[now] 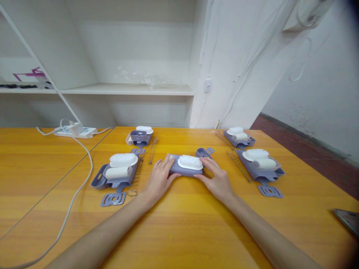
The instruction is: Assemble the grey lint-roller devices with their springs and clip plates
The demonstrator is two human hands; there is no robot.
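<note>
In the middle of the table lies a grey-purple plastic case (pixel 182 171), with a white oval brush head (pixel 190 162) covered in short bristles on its top. My left hand (pixel 158 178) grips the left end of the case, fingers over the top and thumb along the near side. At the right end, my right hand (pixel 217 177) has its fingertips at the brush head's edge and its thumb on the case's near side. Just behind the right fingers sits a small purple open tray (pixel 203 152), beside a flat slotted plate (pixel 210 150).
Part sets with purple cases, white brush heads and white rollers lie at left (pixel 123 160), right (pixel 258 155), back left (pixel 144 129) and back right (pixel 235 130). Wire springs (pixel 136 179) lie alongside. A white cable (pixel 81 183) crosses the left from a power strip (pixel 75 130). A phone-like object (pixel 347 220) is at the right edge.
</note>
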